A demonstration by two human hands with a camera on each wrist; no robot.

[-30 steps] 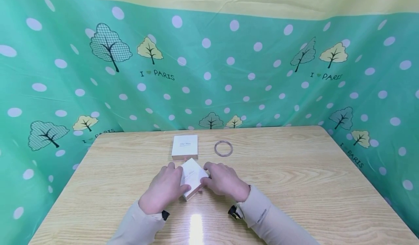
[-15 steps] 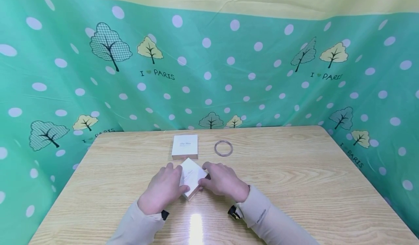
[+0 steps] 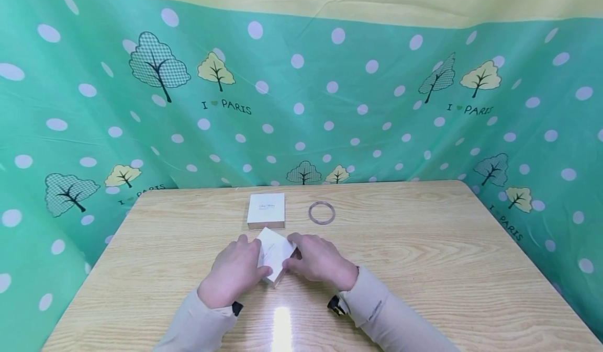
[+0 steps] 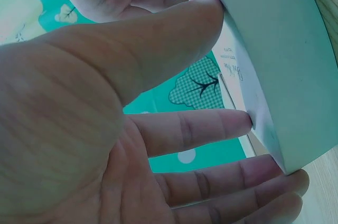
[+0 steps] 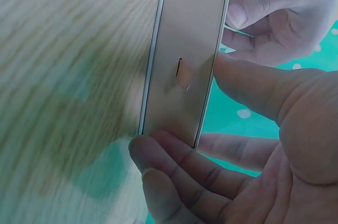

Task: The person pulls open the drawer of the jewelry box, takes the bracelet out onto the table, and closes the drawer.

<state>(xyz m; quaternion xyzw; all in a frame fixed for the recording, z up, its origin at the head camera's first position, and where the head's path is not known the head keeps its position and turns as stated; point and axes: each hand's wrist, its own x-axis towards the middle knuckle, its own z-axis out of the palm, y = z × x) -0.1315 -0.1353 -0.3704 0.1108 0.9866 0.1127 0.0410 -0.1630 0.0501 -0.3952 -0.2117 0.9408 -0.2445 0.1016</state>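
Observation:
Both hands hold a small white drawer-style gift box (image 3: 274, 252) with faint print on its lid, turned at an angle in front of a second box. My left hand (image 3: 234, 270) grips its left side, the thumb at the near edge and fingers along the far side. My right hand (image 3: 319, 258) pinches its right side between thumb and fingers. In the right wrist view, the tan drawer front (image 5: 185, 60) sits within the white sleeve, with a small ribbon tab (image 5: 185, 74) at its middle. The box's contents are hidden.
Behind the held box lies a larger white box (image 3: 266, 208) with dark lettering and a brownish front. To its right, a greyish-purple ring (image 3: 322, 213) lies flat on the wooden table (image 3: 424, 247). A green dotted curtain (image 3: 301, 80) hangs around the table's back and sides.
The held box has shifted slightly left and turned a little. My right hand has moved slightly left with it, while the left hand stays nearly in place.

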